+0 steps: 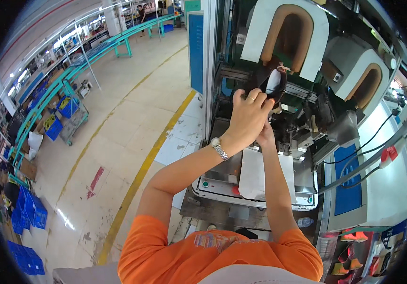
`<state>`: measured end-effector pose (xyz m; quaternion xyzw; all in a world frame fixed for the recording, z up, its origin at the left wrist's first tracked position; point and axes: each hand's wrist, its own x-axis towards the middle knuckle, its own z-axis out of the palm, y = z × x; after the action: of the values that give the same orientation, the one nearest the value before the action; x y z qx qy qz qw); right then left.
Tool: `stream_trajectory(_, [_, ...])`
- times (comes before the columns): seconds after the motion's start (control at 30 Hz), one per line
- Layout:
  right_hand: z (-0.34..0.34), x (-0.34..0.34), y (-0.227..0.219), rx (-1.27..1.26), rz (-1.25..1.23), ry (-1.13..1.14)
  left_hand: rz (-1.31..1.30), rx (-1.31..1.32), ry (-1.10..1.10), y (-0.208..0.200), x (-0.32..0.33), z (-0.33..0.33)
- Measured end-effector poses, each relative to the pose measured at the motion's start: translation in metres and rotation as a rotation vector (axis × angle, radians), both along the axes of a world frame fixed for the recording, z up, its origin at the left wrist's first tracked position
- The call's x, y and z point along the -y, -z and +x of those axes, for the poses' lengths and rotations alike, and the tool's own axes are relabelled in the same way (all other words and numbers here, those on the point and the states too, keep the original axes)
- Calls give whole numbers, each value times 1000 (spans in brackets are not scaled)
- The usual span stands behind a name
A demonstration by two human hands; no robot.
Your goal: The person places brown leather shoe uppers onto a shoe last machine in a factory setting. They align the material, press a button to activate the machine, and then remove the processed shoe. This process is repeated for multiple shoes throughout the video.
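A dark shoe upper [261, 78] with a pale lining or insert showing is held up at the machine, below a brown U-shaped pad [269, 35]. My left hand [250, 116], with a ring and a wristwatch, curls its fingers over the near end of the shoe upper. Just below and to the right, my right hand [266, 136] is closed at the same end, its fingers largely hidden behind the left. Machine parts behind the hands are dark, so the shoe's far outline is hard to make out.
A second U-shaped pad [367, 85] is at the right. White sheet [255, 177] covers part of the machine's front ledge, which carries a green button [205, 184]. A grey hose [374, 156] curves at the right. Blue crates [28, 208] and a green conveyor [90, 57] stand left.
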<state>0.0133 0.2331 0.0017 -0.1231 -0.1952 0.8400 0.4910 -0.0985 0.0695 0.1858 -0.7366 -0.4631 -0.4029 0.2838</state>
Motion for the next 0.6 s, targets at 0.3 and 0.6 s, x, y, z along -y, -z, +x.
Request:
stream_trajectory(0.3, [-8,-18,4,-21,77,117,-41,-69,-66,14,1,12])
stream_trajectory(0.6, [-14,-13,3,52,94,134,-87,-83,-124,22,1,15])
